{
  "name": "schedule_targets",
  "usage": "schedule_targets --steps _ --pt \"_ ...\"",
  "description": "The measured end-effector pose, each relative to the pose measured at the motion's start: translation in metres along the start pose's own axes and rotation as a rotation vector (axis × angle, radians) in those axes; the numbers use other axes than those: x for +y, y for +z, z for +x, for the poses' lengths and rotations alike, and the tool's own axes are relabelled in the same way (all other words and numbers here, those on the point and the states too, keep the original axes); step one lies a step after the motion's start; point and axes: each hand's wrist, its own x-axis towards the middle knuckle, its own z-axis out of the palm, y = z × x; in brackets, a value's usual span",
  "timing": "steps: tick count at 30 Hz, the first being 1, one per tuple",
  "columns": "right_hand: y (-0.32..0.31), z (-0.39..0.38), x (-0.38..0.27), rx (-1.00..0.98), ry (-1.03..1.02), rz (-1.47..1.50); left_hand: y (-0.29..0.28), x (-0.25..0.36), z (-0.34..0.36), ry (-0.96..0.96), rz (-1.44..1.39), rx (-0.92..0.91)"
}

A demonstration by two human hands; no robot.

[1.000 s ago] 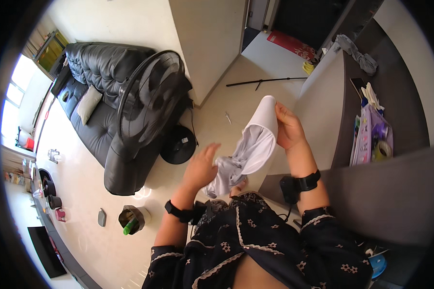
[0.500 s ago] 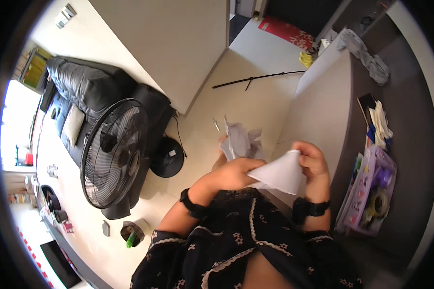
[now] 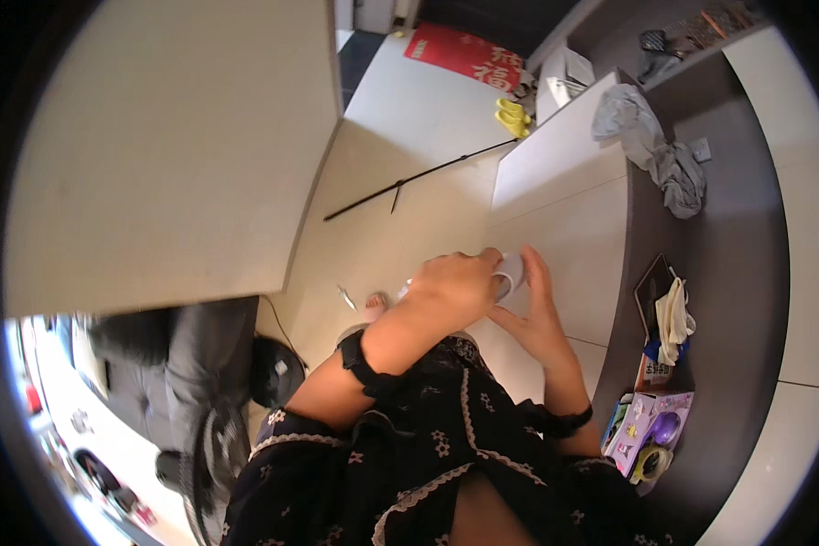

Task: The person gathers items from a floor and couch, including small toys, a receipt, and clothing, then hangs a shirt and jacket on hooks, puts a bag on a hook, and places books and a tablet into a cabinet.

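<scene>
A pale grey-white sheet, curled into a small loop, is held up between both hands in front of my body. Whether it is paper, cloth or plastic I cannot tell. My left hand, its back turned up, grips the loop's left side with closed fingers. On the other side my right hand curves around it, fingers along the far right edge and thumb beneath. A small pale piece shows just past my left wrist, mostly hidden. Both wrists wear black bands.
To my right runs a dark shelf top bearing a crumpled grey bag, white cloth and a purple box. A black pole lies on the floor, near yellow shoes. A fan stands lower left.
The sheet was spread flat between my hands and now curls in a loop. My hands have come closer together. The view has swung, and the crumpled grey piece beyond my hands no longer shows.
</scene>
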Motion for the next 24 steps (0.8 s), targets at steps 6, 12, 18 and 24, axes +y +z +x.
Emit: schedule_targets --steps 6,12,18,24 --pt "-0.014 0.125 0.012 0.099 -0.131 -0.183 -0.076 -0.021 0.088 0.122 0.01 0.073" --pt "-0.048 0.248 0.069 -0.151 -0.139 -0.025 -0.148 -0.043 0.184 0.202 -0.077 -0.418" --pt "-0.11 0.393 0.078 -0.767 0.019 0.508 -0.219 -0.053 0.287 0.102 -0.67 -0.458" --pt "-0.123 0.509 0.059 -0.521 -0.273 0.62 -0.245 -0.049 0.401 0.132 -0.851 -0.424"
